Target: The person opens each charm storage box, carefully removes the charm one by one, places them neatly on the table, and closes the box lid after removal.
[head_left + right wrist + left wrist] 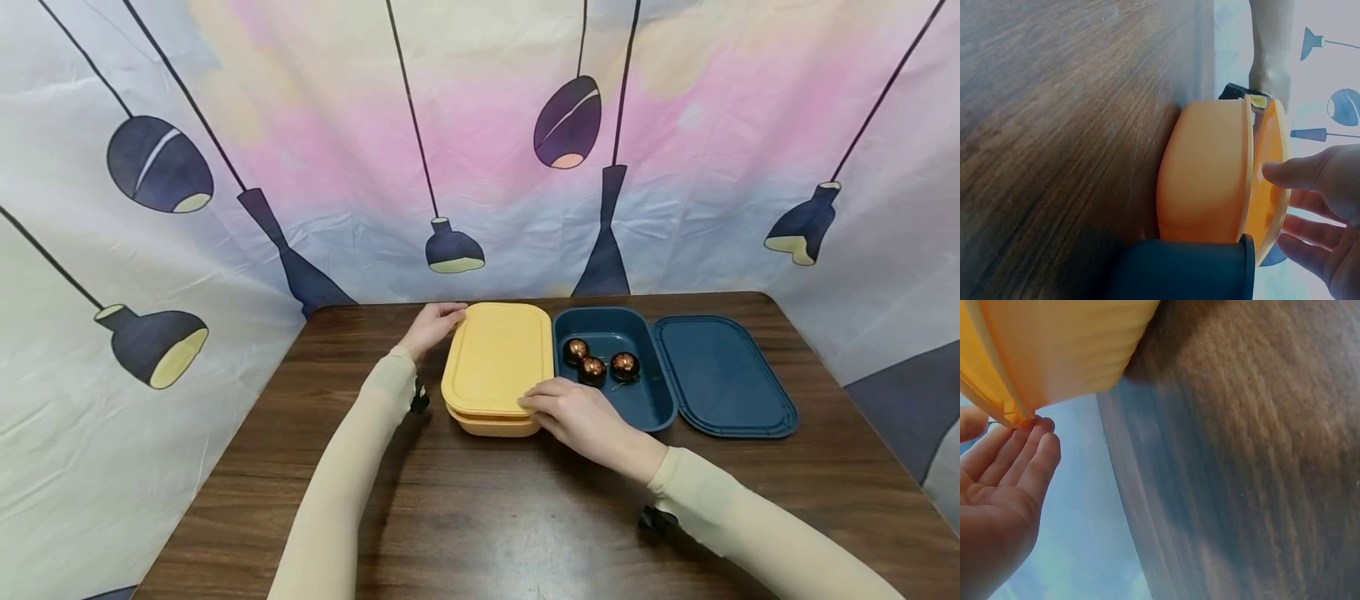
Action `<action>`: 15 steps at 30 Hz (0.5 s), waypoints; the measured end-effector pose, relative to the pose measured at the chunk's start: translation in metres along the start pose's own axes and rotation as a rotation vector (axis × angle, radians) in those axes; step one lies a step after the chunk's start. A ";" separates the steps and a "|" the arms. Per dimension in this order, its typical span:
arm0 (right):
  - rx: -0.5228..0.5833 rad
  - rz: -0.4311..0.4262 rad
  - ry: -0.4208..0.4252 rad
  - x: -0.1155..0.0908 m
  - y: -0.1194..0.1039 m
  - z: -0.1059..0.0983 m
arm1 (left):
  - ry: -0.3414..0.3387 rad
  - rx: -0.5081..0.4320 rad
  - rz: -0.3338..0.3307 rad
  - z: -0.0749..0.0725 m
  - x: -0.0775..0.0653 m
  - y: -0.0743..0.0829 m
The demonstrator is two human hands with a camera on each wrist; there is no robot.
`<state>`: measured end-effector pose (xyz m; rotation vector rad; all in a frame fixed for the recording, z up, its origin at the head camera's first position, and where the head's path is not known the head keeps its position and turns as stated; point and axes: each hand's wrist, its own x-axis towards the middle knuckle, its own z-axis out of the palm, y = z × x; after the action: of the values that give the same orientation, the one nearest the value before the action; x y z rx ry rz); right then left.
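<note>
A yellow lid (498, 358) lies over a yellow food box (495, 427), its front edge raised a little off the rim. My right hand (581, 417) pinches the lid's front right corner. In the right wrist view the thumb (1294, 172) is under the lid, with the fingers on its outer face. At the far left corner, my left hand (432, 327) holds the lid's edge; in the left wrist view its fingertips (1041, 425) touch the corner where lid and rim meet. What the yellow box holds is hidden.
Against the yellow box's right side stands an open blue box (645, 404) with three shiny brown balls (592, 371) inside. Its blue lid (723, 375) lies flat to the right. Behind the brown wooden table (480, 517) hangs a lamp-patterned cloth (510, 200).
</note>
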<state>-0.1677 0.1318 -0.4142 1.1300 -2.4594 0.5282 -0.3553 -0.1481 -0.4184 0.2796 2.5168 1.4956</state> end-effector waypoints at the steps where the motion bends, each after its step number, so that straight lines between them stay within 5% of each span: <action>1: -0.003 -0.005 0.004 0.000 0.001 0.000 | -0.004 -0.011 0.001 0.000 0.000 0.001; 15: -0.042 0.016 0.083 -0.003 0.017 -0.023 | 0.006 0.007 0.098 -0.004 0.002 0.016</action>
<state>-0.1745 0.1549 -0.3989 1.0519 -2.3992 0.5147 -0.3568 -0.1438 -0.4029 0.4054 2.5476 1.5248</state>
